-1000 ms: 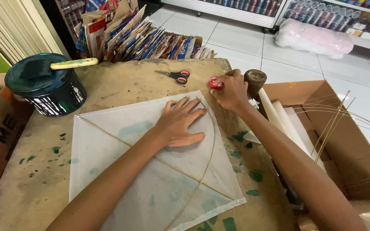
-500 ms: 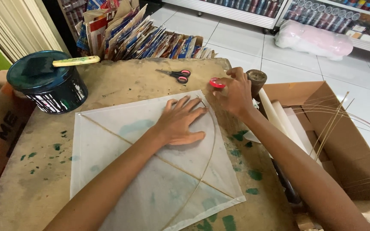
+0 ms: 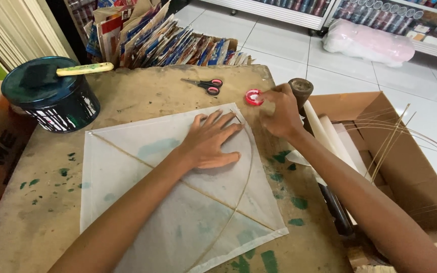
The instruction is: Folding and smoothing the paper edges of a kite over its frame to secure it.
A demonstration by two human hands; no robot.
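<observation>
Worn brown tabletop (image 3: 142, 96), flecked with green paint; white tiled floor (image 3: 289, 50) beyond. Left hand (image 3: 209, 141) flat on a white paper kite (image 3: 178, 202), fingers spread apart, tips just short of the kite's top corner. Right hand (image 3: 278, 114) just past that corner, fingers curled together; a small red tape roll (image 3: 253, 97) at their tips, grip unclear. Scissors (image 3: 206, 85) further out from the fingers. Dark paint tin (image 3: 51, 101) well left. Cardboard box (image 3: 400, 151) to the right, holding thin sticks.
</observation>
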